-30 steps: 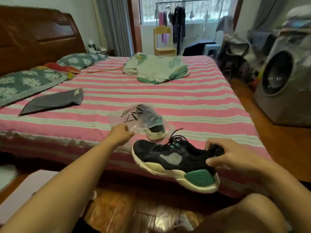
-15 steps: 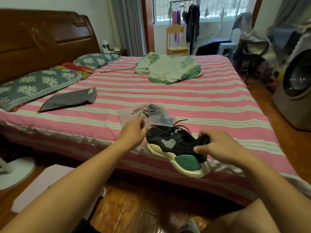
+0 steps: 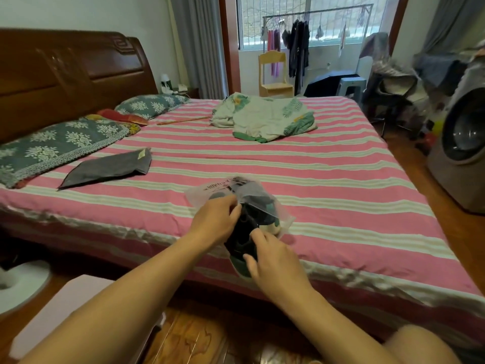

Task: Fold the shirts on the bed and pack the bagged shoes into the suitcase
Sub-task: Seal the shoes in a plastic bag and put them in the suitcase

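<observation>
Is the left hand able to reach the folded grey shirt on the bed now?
Probably not yet: the left hand holds the plastic bag open for the shoe. The grey shirt lies uncovered further left; nothing blocks it.

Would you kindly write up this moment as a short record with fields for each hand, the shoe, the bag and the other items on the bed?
left hand: pinches the mouth of the plastic bag
right hand: grips the heel end of the black shoe
black shoe: toe entering the bag, heel outside, over the bed edge
plastic bag: clear, printed, lying on the striped bed; seems to hold another shoe
folded dark shirt: flat, to the left
floral bundle: crumpled, far side
</observation>
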Demonstrator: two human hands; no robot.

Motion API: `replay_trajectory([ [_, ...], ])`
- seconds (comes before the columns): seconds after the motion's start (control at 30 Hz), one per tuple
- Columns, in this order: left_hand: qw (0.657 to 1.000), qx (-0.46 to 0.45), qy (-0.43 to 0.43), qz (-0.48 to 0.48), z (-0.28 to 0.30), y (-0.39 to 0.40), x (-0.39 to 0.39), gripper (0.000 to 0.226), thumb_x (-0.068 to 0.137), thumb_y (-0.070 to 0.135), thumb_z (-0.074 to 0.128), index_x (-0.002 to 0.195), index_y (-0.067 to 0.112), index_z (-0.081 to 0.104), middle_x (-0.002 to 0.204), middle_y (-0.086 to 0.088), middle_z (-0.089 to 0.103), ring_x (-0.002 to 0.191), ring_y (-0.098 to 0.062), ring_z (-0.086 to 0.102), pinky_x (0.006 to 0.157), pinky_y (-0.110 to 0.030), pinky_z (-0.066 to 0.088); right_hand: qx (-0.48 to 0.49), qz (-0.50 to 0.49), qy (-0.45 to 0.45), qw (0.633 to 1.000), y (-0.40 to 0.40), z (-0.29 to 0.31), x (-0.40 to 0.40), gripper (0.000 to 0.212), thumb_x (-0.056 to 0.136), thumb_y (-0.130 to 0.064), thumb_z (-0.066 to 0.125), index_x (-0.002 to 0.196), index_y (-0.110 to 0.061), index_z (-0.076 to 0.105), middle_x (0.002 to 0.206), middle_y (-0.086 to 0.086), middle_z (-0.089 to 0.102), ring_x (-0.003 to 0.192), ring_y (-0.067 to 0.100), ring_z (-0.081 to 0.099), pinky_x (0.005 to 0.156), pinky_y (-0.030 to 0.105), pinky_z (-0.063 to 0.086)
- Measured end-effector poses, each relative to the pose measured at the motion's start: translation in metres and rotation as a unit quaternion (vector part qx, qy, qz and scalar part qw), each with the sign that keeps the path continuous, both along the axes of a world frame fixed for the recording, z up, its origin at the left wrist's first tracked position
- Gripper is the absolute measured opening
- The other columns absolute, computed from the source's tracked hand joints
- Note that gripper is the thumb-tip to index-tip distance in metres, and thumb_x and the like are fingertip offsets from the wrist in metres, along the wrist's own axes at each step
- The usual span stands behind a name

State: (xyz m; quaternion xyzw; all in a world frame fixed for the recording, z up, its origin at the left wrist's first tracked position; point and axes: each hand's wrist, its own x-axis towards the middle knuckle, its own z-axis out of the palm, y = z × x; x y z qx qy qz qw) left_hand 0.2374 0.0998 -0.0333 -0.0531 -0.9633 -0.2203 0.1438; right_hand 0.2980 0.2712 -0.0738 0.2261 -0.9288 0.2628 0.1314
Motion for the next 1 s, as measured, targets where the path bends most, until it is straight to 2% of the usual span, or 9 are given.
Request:
replay_trajectory([
  [0.13, 0.995, -0.044, -0.011, -0.085, -0.007, -0.005, 0.008, 0.029, 0.1, 0.034, 0.049, 0.075, 0.023, 0.041, 0.068, 0.005, 0.049, 0.065, -0.02, 0.05, 0.058, -0.039, 0.039, -0.021, -0.046, -0.029, 0.998, 0.0, 0.007, -0.03, 0.032, 0.093, -0.04, 0.064, 0.114, -0.024, 0.045, 0.105, 0.002, 0.067, 0.095, 0.028, 0.066, 0.072, 0.038, 0.052],
  [0.33, 0.997, 0.062, -0.016, -0.029, -0.022, -0.015, 0.008, 0.034, 0.104, 0.03, 0.05, 0.072, 0.025, 0.04, 0.071, 0.006, 0.05, 0.064, -0.013, 0.048, 0.058, -0.039, 0.036, -0.217, -0.102, -0.094, 0.966, -0.03, -0.035, -0.029, 0.06, 0.086, -0.026, 0.077, 0.137, -0.022, 0.046, 0.126, 0.0, 0.061, 0.113, 0.019, 0.062, 0.095, 0.034, 0.052],
  [0.4, 0.997, 0.056, -0.032, -0.032, -0.024, -0.017, 0.009, 0.035, 0.104, 0.028, 0.05, 0.072, 0.026, 0.037, 0.072, 0.007, 0.049, 0.065, -0.011, 0.045, 0.06, -0.036, 0.031, -0.215, -0.143, -0.105, 0.96, -0.043, -0.05, -0.031, 0.048, 0.088, -0.032, 0.074, 0.13, -0.018, 0.055, 0.12, 0.001, 0.063, 0.112, 0.02, 0.061, 0.088, 0.027, 0.048],
  [0.47, 0.998, 0.025, -0.049, -0.038, -0.025, -0.016, 0.011, 0.032, 0.105, 0.028, 0.049, 0.075, 0.026, 0.037, 0.074, 0.008, 0.046, 0.067, -0.015, 0.044, 0.062, -0.036, 0.03, -0.19, -0.181, -0.116, 0.958, -0.056, -0.054, -0.046, 0.039, 0.092, -0.041, 0.066, 0.121, -0.015, 0.06, 0.111, 0.005, 0.066, 0.107, 0.026, 0.062, 0.082, 0.033, 0.046],
  [0.63, 0.998, 0.007, -0.046, -0.042, -0.023, -0.022, 0.006, 0.025, 0.104, 0.027, 0.049, 0.08, 0.022, 0.041, 0.076, 0.008, 0.047, 0.073, -0.021, 0.05, 0.066, -0.04, 0.04, -0.219, -0.199, -0.13, 0.946, -0.084, -0.046, -0.083, 0.046, 0.094, -0.027, 0.062, 0.138, -0.018, 0.053, 0.112, 0.013, 0.068, 0.104, 0.031, 0.062, 0.077, 0.034, 0.042],
  [0.73, 0.998, 0.021, -0.04, -0.037, -0.02, -0.028, 0.005, 0.026, 0.102, 0.028, 0.052, 0.079, 0.024, 0.042, 0.074, 0.009, 0.047, 0.069, -0.016, 0.047, 0.063, -0.036, 0.035, -0.261, -0.172, -0.169, 0.935, -0.095, -0.054, -0.093, 0.032, 0.094, -0.02, 0.056, 0.125, -0.015, 0.052, 0.107, 0.012, 0.065, 0.091, 0.026, 0.06, 0.076, 0.031, 0.041],
  [0.8, 0.999, -0.004, -0.031, -0.034, -0.025, -0.034, 0.012, 0.022, 0.099, 0.031, 0.056, 0.083, 0.026, 0.042, 0.079, 0.01, 0.046, 0.071, -0.016, 0.048, 0.063, -0.037, 0.037, -0.257, -0.131, -0.184, 0.94, -0.093, -0.059, -0.095, 0.035, 0.092, -0.02, 0.054, 0.126, -0.015, 0.058, 0.112, 0.012, 0.068, 0.1, 0.026, 0.063, 0.081, 0.031, 0.046],
  [0.9, 0.996, -0.086, 0.006, 0.002, -0.049, -0.045, 0.027, 0.027, 0.092, 0.038, 0.063, 0.105, 0.026, 0.044, 0.1, 0.007, 0.045, 0.086, -0.018, 0.051, 0.069, -0.039, 0.048, -0.254, -0.098, -0.16, 0.949, -0.06, -0.074, -0.065, 0.022, 0.092, -0.011, 0.061, 0.107, -0.019, 0.074, 0.104, -0.001, 0.075, 0.098, 0.016, 0.067, 0.086, 0.03, 0.049],
  [1.0, 0.992, -0.084, -0.004, 0.097, -0.073, -0.046, 0.032, 0.032, 0.09, 0.035, 0.063, 0.109, 0.02, 0.041, 0.105, 0.0, 0.042, 0.085, -0.023, 0.053, 0.064, -0.039, 0.05, -0.38, -0.264, -0.188, 0.866, -0.003, -0.074, -0.055, 0.013, 0.097, -0.018, 0.055, 0.092, -0.023, 0.066, 0.088, -0.001, 0.07, 0.082, 0.022, 0.066, 0.074, 0.038, 0.052],
])
